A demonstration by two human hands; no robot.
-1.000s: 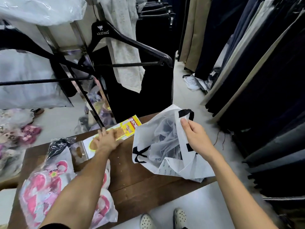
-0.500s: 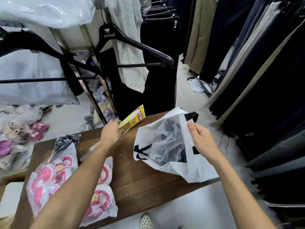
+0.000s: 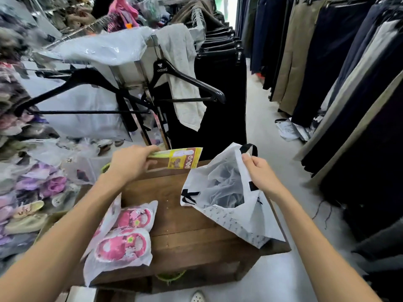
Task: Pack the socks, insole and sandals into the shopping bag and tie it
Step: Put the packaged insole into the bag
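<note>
While gripping insole (image 3: 181, 158) in left hand (image 3: 130, 163), right hand (image 3: 260, 174) pinching bag (image 3: 229, 199) open: insole step; next, slide in rightward.

You get one view only: head-worn wide-angle, looking forward and down from above your own forearms, close over the wooden table (image 3: 185, 225), shop aisle floor (image 3: 261, 131) running ahead, clothes racks bending at both edges.
</note>
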